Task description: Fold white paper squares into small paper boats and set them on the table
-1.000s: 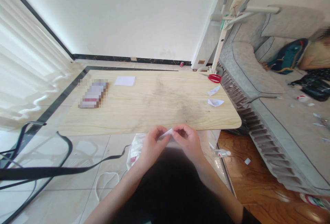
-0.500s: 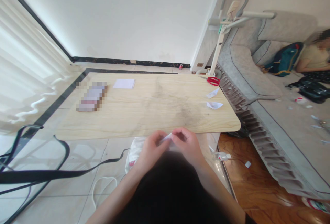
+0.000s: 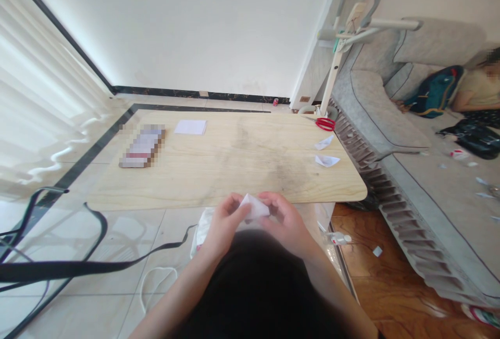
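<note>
2 bare hands meet in front of the dark clothing (image 3: 253, 287), with 1 piece of white folded paper (image 3: 255, 208) between them. The left hand (image 3: 223, 223) pinches its left side, the thumb lying flat across the face. The right hand (image 3: 288, 222) closes on the right corner, thumb at the lower edge and fingers curled behind; how firmly those fingertips press is hidden. The paper lies directly between the 2 grips, so neither hand is clearly nearer. Its longer direction seems to run crosswise from thumb to thumb, and its 1 raised peak points away from the body, closer to the left hand's side.

Just beyond, the near edge of the wooden table (image 3: 219, 172) passes behind the fingers; whether the hands touch it, I cannot tell. Farther out on the right, 2 small white folded shapes lie apart: the nearer shape (image 3: 327, 161), then the farther shape (image 3: 324, 142), both closer to the right hand. On the left is 1 pixelated oblong (image 3: 142, 146), slanting away rightward. Farther still lie the white sheets (image 3: 190, 127), nearer the left hand, and the red-handled scissors (image 3: 325, 124) at the far right corner.
</note>
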`<state>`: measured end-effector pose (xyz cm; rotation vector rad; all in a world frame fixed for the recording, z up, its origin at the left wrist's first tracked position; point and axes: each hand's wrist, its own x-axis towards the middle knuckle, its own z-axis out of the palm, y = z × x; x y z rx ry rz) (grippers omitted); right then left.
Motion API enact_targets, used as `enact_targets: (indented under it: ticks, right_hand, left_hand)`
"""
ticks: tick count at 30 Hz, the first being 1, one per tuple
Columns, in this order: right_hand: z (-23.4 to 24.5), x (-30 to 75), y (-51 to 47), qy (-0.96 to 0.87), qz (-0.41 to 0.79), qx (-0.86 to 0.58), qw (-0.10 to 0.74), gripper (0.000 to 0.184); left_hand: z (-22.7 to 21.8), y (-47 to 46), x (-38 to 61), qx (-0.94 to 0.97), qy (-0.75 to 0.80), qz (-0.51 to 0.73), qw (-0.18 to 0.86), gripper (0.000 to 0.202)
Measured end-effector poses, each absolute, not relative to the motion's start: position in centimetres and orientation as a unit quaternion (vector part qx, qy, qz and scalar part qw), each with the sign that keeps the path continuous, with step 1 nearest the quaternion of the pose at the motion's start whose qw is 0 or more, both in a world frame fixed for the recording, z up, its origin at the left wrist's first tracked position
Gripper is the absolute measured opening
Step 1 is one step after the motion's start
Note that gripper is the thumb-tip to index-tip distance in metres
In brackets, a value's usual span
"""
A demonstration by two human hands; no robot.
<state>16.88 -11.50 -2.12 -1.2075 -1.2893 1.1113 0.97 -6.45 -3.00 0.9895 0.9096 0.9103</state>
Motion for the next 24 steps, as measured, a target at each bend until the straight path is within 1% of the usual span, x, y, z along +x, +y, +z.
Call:
enact_targets:
  ticks: [2, 4, 6, 9, 10, 12, 14, 19, 24]
  right_hand:
    - [-2.1, 17.0, -11.6, -0.558, 0.441, -0.503, 0.492, 0.037]
    - [-2.2, 17.0, -11.7, -0.563, 0.435, -0.508, 0.485, 0.032]
    - [-2.4, 16.9, -11.6, -0.531, 0.456, -0.503, 0.507, 0.031]
    - [-2.9, 16.6, -11.3, -0.434, 0.509, -0.489, 0.559, 0.037]
    - [-3.0, 16.5, -11.1, -0.409, 0.526, -0.486, 0.566, 0.036]
    - [-3.3, 16.2, -10.9, -0.389, 0.543, -0.487, 0.562, 0.026]
    - [-3.3, 16.0, -10.8, -0.393, 0.534, -0.506, 0.551, 0.015]
    - [-3.0, 16.1, -10.8, -0.405, 0.499, -0.539, 0.544, 0.014]
    - [-3.0, 16.2, -10.8, -0.428, 0.538, -0.509, 0.517, 0.013]
  left_hand:
    - [-3.3, -6.4, 1.0, 0.412, 0.381, 0.396, 0.726, 0.017]
    - [-3.6, -6.3, 0.9, 0.412, 0.369, 0.385, 0.739, 0.017]
    - [-3.9, -6.2, 0.8, 0.420, 0.371, 0.390, 0.731, 0.016]
    - [-4.3, -6.2, 0.9, 0.420, 0.393, 0.427, 0.697, 0.016]
    - [-4.3, -6.3, 0.9, 0.419, 0.399, 0.439, 0.687, 0.016]
    - [-4.2, -6.4, 1.1, 0.423, 0.409, 0.457, 0.667, 0.017]
    - [-3.9, -6.6, 1.2, 0.438, 0.419, 0.461, 0.648, 0.017]
    - [-3.1, -6.8, 1.2, 0.485, 0.451, 0.431, 0.613, 0.018]
    - [-2.9, -6.6, 1.2, 0.490, 0.467, 0.431, 0.596, 0.017]
